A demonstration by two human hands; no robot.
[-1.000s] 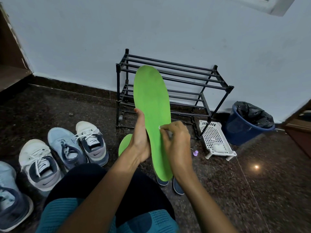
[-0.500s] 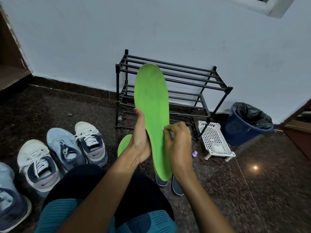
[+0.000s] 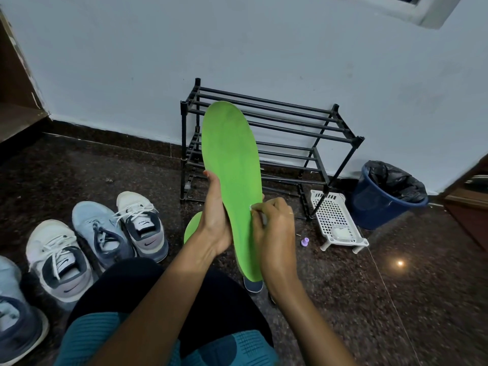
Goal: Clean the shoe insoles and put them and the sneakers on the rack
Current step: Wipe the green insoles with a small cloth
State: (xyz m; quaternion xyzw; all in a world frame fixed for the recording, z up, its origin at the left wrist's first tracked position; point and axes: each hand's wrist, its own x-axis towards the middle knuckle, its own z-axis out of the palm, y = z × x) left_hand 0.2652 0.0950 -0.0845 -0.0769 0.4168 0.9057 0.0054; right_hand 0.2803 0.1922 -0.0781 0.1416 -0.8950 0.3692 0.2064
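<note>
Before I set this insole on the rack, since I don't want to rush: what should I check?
1. Left hand grips the green insole: ok.
2. Right hand pinches a white scrap against its edge: ok.
3. Insole surface clean: cannot tell.
4. Rack upright by the wall: ok.
5. Second insole picked up: not ok, it lies on the floor.
6. Sneakers on rack: not ok, on the floor.

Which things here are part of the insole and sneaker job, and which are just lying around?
Job: green insole in left hand, small white piece pinched by right hand, second insole, sneakers, black rack.
Lying about: blue bin, white basket, purple knob.
</note>
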